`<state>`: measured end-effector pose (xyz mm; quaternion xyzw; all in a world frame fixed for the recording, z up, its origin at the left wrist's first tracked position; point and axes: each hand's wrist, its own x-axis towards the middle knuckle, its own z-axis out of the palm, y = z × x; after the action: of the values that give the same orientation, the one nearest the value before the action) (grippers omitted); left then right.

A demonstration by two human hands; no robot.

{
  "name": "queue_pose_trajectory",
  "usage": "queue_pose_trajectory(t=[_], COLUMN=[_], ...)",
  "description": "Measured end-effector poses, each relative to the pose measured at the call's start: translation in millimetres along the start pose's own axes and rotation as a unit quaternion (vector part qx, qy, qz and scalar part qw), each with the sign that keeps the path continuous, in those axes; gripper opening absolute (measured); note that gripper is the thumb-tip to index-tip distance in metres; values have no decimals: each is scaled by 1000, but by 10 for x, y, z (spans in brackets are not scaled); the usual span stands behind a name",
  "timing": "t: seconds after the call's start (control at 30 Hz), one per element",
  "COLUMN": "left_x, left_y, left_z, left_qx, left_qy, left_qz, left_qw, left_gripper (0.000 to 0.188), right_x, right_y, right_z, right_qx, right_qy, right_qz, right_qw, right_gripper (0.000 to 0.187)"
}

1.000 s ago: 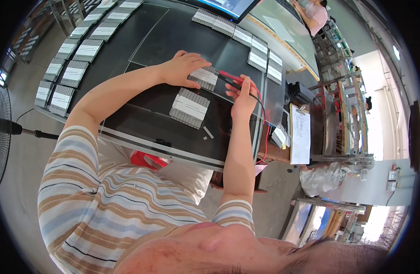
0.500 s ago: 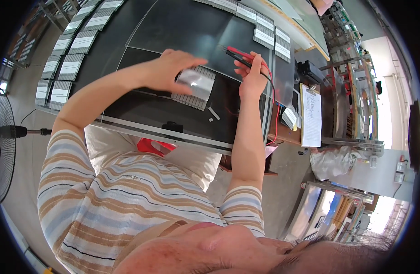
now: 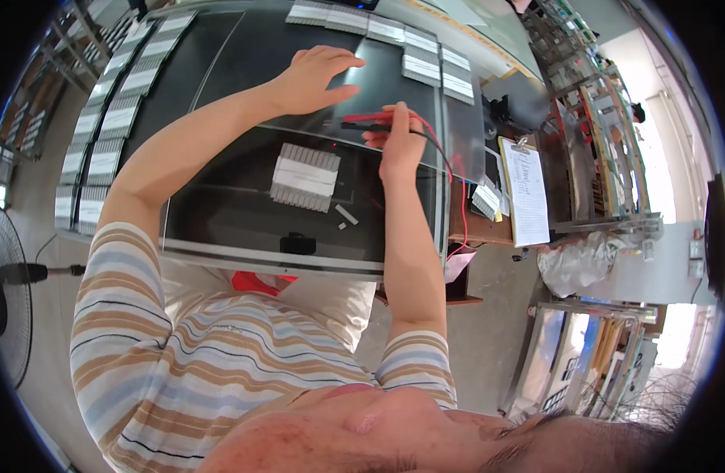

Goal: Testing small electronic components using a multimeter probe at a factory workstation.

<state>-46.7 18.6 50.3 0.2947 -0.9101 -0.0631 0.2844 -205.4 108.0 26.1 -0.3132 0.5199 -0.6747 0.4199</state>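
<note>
Grey and ridged, the block (image 3: 305,177) lies flat on the near part of the dark surface (image 3: 213,209), probably for easy reach. Its ridges run from near to far, slightly tilted, and its pale band goes crosswise; being almost square, it shows me no clear long axis. Two small pale pieces (image 3: 347,214) lie just beside it. Farther, the right hand (image 3: 398,146) grips a red probe (image 3: 370,117) and a black probe (image 3: 366,127) together, it seems to keep their tips close; both point left, long axes nearly crosswise. Beyond, the left hand (image 3: 311,83) is empty, fingers apart, perhaps freed by this one-handed hold. Similar blocks (image 3: 386,30) line the far edge.
</note>
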Motion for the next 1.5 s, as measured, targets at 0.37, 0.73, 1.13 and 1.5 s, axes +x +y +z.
queue_pose_trajectory(t=[0.37, 0.73, 1.13, 1.5], left_x=[1223, 602, -301, -431], left_y=[41, -31, -565, -353], left_z=[1128, 844, -26, -181], left_qx=[96, 84, 79, 83], left_qy=[-127, -107, -68, -36], left_qz=[2, 56, -21, 13], left_qw=[987, 989, 994, 996], left_gripper=[59, 47, 67, 71], right_x=[-91, -76, -69, -61], right_y=[-1, 0, 12, -1], right_z=[106, 56, 33, -4], right_qx=[14, 9, -27, 10], right_qy=[-47, -45, -49, -33], right_qz=[28, 9, 16, -12], right_qw=[998, 999, 998, 999], right_gripper=[27, 29, 31, 32])
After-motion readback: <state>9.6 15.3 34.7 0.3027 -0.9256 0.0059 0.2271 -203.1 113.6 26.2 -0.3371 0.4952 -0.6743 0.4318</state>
